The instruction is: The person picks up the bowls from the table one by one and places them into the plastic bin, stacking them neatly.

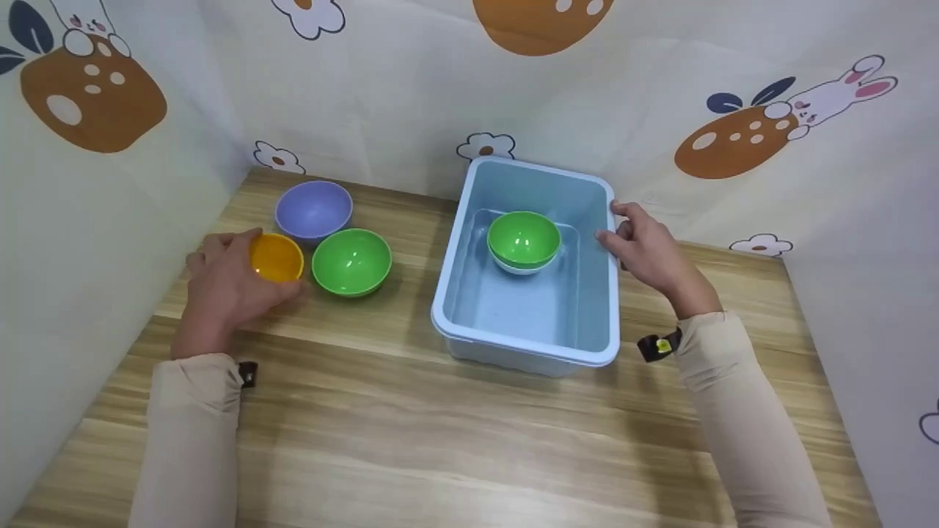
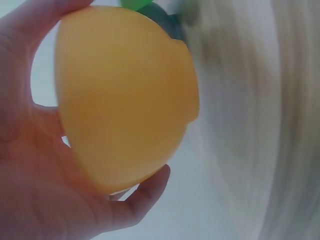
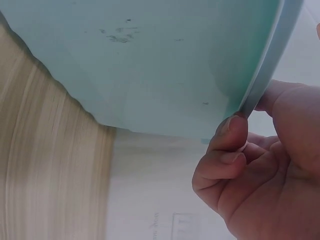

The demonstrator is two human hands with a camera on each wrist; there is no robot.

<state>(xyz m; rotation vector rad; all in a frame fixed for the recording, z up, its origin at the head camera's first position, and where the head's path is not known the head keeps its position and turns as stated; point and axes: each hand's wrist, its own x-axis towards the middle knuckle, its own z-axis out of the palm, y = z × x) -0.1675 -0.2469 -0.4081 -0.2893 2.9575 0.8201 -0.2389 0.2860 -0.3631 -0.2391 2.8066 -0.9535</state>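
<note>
An orange bowl (image 1: 279, 258) is gripped by my left hand (image 1: 233, 282), thumb on one side and fingers on the other. In the left wrist view the orange bowl (image 2: 120, 100) appears side-on, with its foot pointing at the blurred wood surface. My right hand (image 1: 649, 246) pinches the right rim of a light blue plastic bin (image 1: 524, 353). The right wrist view shows fingers curled at that rim, against the bin's outer wall (image 3: 150, 75). Inside the bin a green bowl (image 1: 524, 238) sits in a white bowl (image 1: 519, 270), whose edge alone shows.
Right beside the orange bowl stand a purple bowl (image 1: 314, 209) and another green bowl (image 1: 352, 262). The wood-grain table (image 1: 411, 433) is bounded by patterned cloth walls (image 1: 381, 95) at the back and both sides. The bin's back end is close to the rear wall.
</note>
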